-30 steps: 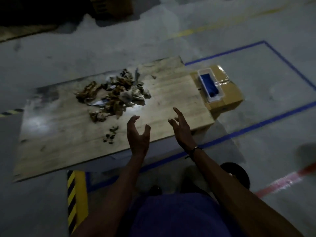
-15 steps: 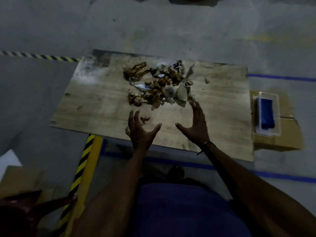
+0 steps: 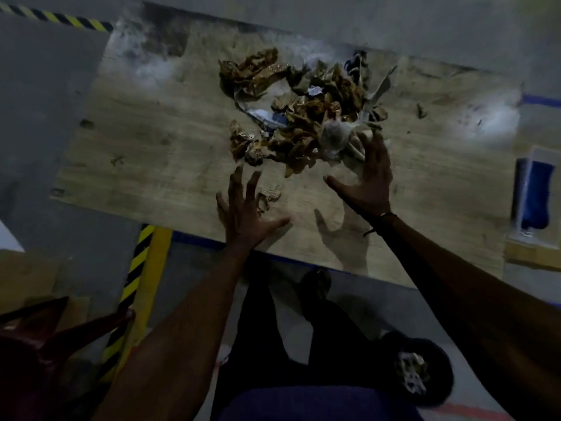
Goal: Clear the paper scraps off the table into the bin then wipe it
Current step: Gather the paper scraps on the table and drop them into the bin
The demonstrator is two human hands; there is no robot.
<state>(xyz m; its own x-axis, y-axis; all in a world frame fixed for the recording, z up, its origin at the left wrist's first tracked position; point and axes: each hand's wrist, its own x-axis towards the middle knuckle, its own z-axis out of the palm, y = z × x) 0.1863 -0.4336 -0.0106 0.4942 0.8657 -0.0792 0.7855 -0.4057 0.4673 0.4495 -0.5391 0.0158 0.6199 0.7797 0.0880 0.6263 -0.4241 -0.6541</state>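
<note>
Item: clearing of paper scraps, opening stage.

Change: both hands are now farther forward over the table (image 3: pixel 145 165) than half a second ago, when they hung short of the heap; the view has also tipped downward and drawn closer. The right hand (image 3: pixel 368 180) has reached the near right edge of the paper scraps (image 3: pixel 303 117), its fingertips touching or just overlapping the pale crumpled pieces there. The left hand (image 3: pixel 246 208) lies just short of the heap's near left side, with one small stray scrap (image 3: pixel 267 199) beside its fingers.

Hand state: both spread wide, fingers straight and splayed, thumbs out; neither holds anything.

Judgement: the hands bracket the heap from the near side, ready to gather it. No scrap has left the table, so the binning is not yet begun and the wiping is further off.

Location of task items: the heap sits ahead of and between the hands. A dark round container (image 3: pixel 416 372) with pale crumpled matter inside stands on the floor below the right forearm, probably the bin.

Hidden or unclear:
- Blue object in a clear tray (image 3: pixel 532 196), far right of the right hand, cut by the frame edge; possibly the wiping cloth, not certain.
- Dim, blurred light; individual scraps indistinct.
- Reddish object (image 3: pixel 36 335) at lower left, unidentifiable.
</note>
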